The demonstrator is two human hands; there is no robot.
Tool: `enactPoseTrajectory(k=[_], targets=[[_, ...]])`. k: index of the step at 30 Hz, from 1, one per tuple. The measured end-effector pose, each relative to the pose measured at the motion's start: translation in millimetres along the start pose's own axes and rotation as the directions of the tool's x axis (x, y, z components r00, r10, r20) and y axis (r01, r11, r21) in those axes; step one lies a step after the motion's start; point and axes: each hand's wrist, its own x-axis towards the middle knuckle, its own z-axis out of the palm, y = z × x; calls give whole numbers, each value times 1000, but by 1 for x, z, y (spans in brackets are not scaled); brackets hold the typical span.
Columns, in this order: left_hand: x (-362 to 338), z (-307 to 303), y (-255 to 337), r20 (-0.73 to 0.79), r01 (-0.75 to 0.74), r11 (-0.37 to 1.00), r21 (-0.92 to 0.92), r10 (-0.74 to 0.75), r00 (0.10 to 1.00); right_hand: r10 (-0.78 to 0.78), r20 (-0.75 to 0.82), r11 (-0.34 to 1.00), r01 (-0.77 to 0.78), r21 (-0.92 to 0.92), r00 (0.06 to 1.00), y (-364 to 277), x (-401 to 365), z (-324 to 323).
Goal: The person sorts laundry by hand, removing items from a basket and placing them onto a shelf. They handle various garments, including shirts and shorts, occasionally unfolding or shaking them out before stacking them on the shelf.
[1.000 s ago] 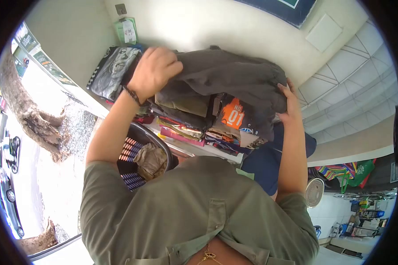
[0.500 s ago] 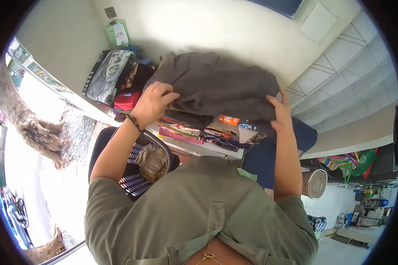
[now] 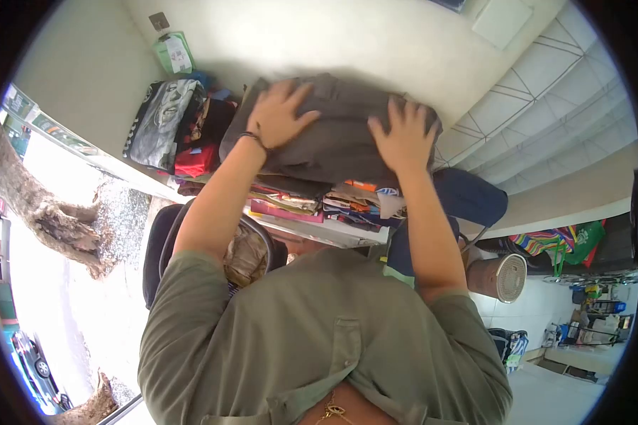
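Observation:
A dark grey folded garment (image 3: 337, 145) lies across the top of stacked folded clothes (image 3: 298, 202) against the wall. My left hand (image 3: 280, 117) rests on its left part with the fingers spread. On the right part, my right hand (image 3: 405, 134) lies flat, fingers also apart. Neither hand grips the cloth. Left of the garment sits another pile, with a grey printed shirt (image 3: 164, 117) on top and a red cloth (image 3: 195, 160) at its front. The garment's exact kind cannot be made out.
A basket (image 3: 266, 237) holding a tan cloth (image 3: 245, 256) stands below my left arm. Dark blue fabric (image 3: 471, 198) is to the right, above a brown cylindrical container (image 3: 500, 276). A green tag (image 3: 175, 53) hangs on the wall. Outside at left are a tree trunk (image 3: 60, 219) and a car (image 3: 39, 372).
Both hands have let go of the garment's edges and moved inward and up onto its top, fingers now spread. The garment lies flatter against the pile.

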Motion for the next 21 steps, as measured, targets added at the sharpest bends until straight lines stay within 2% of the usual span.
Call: enactPoseTrajectory(k=[1,2,5,6,7,9,10,12,13,14,16,17,18,19,21], targets=[[-16,17,-18,3,88,963,254,-91,996,99,256,995,-95,-28,962,12,-16,24],[-24,26,-26,203,204,956,210,-247,947,108,242,994,-101,-41,964,12,-22,26],[-23,16,-25,193,246,934,260,-299,934,108,210,993,-94,-78,972,13,-29,27],[-24,24,-35,226,261,945,195,-302,926,106,214,992,-88,-91,971,13,-26,26],[-20,24,-39,245,247,945,215,-297,923,105,223,991,-83,-104,969,11,-24,23],[-5,19,-50,274,212,942,259,-282,919,134,377,984,-77,-161,917,11,-2,4],[6,8,-47,225,229,932,280,-295,928,151,448,979,-70,-191,881,9,13,-9],[23,-11,-39,14,188,949,253,-198,980,23,163,994,-6,-107,986,5,39,-27],[30,-16,-35,-92,165,956,242,-147,985,-41,2,997,41,-71,999,5,47,-31],[33,-20,-29,-158,162,973,166,-136,978,-14,-25,995,12,-97,1000,8,43,-24],[13,-6,-20,-10,234,945,228,-238,971,35,-80,988,-46,-149,996,19,21,10],[-3,6,-16,63,264,928,264,-290,955,87,225,995,-77,-56,970,31,-6,39],[-26,32,-13,141,304,931,202,-334,932,115,222,993,-113,-22,968,30,-25,36],[-34,35,-8,138,281,926,253,-322,937,139,202,989,-145,15,970,28,-32,31],[-32,27,-14,101,276,942,189,-299,949,82,228,992,-102,75,970,29,-30,11]])
